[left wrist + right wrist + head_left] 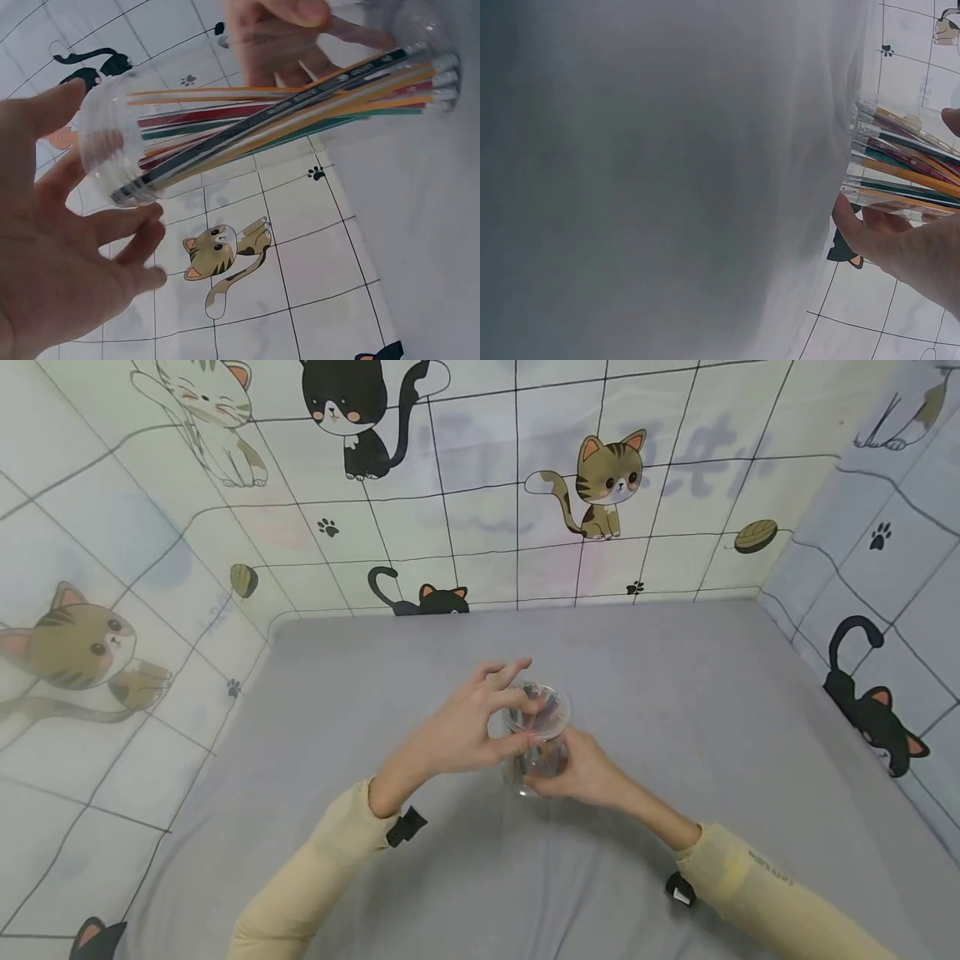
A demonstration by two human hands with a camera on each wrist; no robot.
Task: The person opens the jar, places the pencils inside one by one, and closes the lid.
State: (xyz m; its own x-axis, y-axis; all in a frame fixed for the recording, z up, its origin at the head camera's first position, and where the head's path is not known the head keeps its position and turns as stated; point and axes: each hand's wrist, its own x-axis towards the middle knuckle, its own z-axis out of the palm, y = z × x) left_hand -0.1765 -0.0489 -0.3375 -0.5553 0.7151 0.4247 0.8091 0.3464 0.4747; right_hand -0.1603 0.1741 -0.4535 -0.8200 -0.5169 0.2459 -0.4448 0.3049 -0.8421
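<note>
A clear jar [545, 762] stands on the grey cloth, with a clear round lid [105, 154] at its top. Inside it lean several pencils [277, 120] in orange, dark red, green and black, their ferrule ends at the jar's bottom. My left hand [468, 722] holds the lid by its rim between thumb and fingers, with some other fingers raised away from it. Low on the jar's side, my right hand [592, 768] grips the body, thumb on the near side; in the right wrist view its fingers [870, 232] are around the wall near the base.
Grey cloth [360, 685] covers the table under both hands. White cat-print sheets [480, 527] with black grid lines rise at the back and both sides. Dark straps [406, 827] show at the sleeve cuffs.
</note>
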